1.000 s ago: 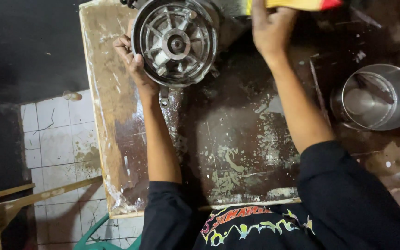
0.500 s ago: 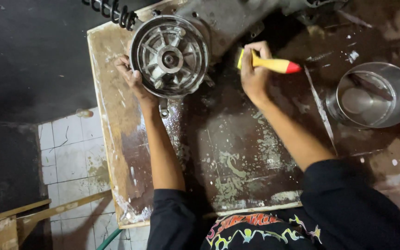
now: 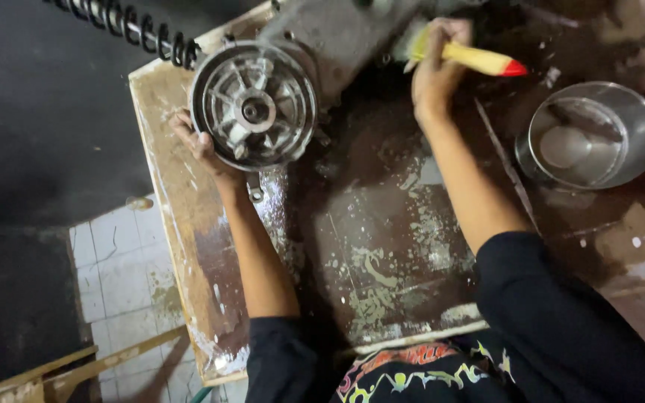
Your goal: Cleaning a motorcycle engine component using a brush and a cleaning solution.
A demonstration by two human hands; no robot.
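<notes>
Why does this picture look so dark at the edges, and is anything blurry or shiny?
Head view: light falls mostly on the middle, so the round metal wheel part and the steel bowl catch glare, while the floor at left sinks into shadow. The right hand with the yellow-handled brush is slightly soft. The left hand on the wheel's rim is sharper. The wet board gleams in patches.

No packages, labels, signs or screens show, as far as the dim view tells.

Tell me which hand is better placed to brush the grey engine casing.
The right hand. It grips the yellow brush with the bristles at the engine casing. The left hand is busy at the rim of the round finned wheel.
</notes>
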